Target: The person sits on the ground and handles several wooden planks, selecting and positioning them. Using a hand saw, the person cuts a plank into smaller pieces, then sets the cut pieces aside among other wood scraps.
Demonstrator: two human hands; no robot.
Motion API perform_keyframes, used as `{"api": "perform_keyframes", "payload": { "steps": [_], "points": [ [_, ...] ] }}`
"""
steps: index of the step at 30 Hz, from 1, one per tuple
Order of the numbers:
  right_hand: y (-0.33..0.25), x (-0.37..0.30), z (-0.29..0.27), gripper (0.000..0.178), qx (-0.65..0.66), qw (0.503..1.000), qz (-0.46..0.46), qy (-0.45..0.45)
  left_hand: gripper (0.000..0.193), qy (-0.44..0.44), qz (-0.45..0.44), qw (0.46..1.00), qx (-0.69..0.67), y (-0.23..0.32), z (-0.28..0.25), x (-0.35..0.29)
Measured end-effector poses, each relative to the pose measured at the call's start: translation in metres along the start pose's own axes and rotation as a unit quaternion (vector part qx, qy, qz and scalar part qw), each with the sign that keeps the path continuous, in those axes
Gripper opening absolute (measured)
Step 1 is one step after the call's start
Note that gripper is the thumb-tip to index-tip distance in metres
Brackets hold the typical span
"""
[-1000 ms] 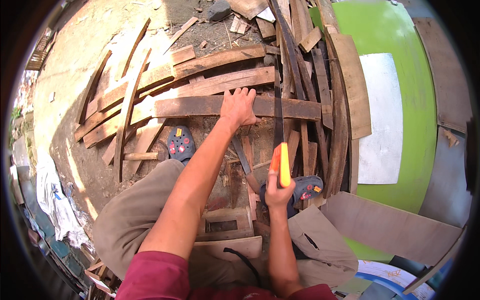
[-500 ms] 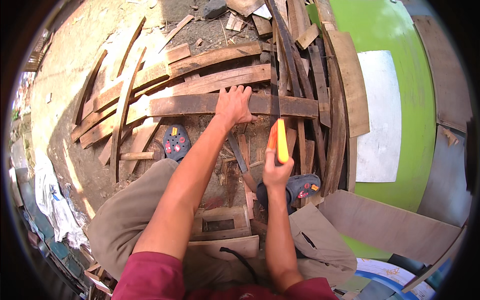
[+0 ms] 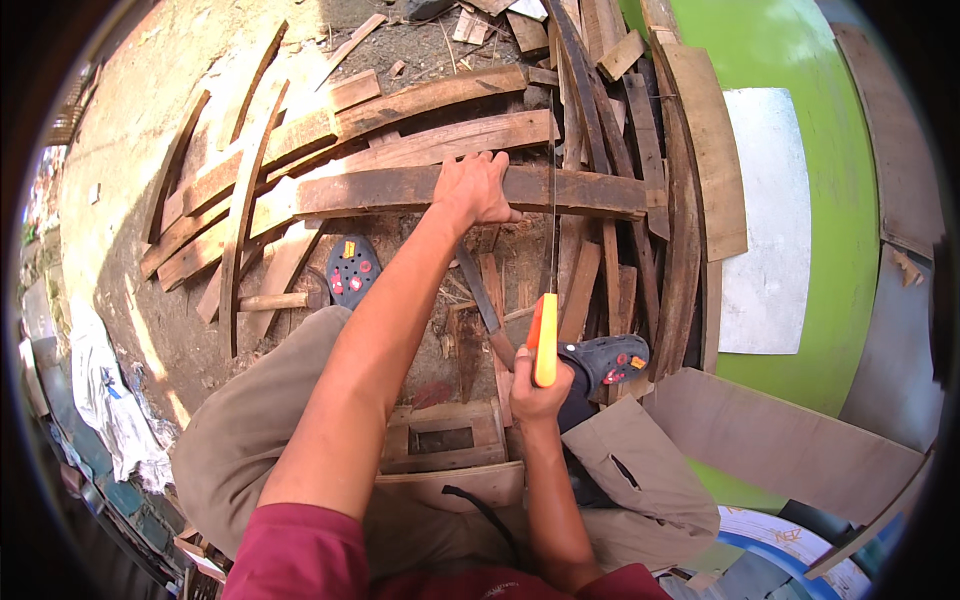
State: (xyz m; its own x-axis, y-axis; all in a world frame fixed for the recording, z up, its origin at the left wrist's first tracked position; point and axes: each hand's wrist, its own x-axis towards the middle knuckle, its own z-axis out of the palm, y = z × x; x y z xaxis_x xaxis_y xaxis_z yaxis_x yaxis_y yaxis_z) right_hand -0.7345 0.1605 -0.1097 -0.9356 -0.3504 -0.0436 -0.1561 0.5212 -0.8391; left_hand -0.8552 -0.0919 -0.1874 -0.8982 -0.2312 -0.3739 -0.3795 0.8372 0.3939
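Observation:
A long dark brown wooden plank (image 3: 370, 190) lies crosswise ahead of me, resting over other boards. My left hand (image 3: 474, 190) presses down on it, fingers hooked over its far edge and thumb along the near side. In my right hand (image 3: 541, 390) is a handsaw (image 3: 547, 342), held by its yellow and orange handle. The saw's thin blade points away from me and crosses the plank to the right of my left hand. It meets the wood near the plank's right end; how deep the cut goes cannot be made out.
Several loose boards (image 3: 430, 105) lie beyond the plank. A stack of long timbers (image 3: 680, 220) runs along the right, beside a green panel (image 3: 825, 230) with a white sheet (image 3: 768, 220). My shoes (image 3: 352, 270) stand near the plank. Close by is a small wooden frame (image 3: 440, 460).
My right hand has drawn the saw back toward me, so more of the blade shows on the near side of the plank. My left hand stays on the plank.

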Motion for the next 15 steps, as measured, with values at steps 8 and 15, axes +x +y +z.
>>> {"api": "perform_keyframes", "payload": {
  "steps": [8,15],
  "points": [
    [-0.015,0.016,-0.02,0.02,0.027,0.998,0.057,-0.004,0.087,-0.076,-0.021,0.997,-0.019,-0.002,-0.013,0.008],
    [-0.055,-0.051,-0.062,0.01,-0.014,0.992,0.121,-0.042,0.084,-0.023,0.001,1.0,-0.014,-0.005,0.0,0.001]
  ]
}}
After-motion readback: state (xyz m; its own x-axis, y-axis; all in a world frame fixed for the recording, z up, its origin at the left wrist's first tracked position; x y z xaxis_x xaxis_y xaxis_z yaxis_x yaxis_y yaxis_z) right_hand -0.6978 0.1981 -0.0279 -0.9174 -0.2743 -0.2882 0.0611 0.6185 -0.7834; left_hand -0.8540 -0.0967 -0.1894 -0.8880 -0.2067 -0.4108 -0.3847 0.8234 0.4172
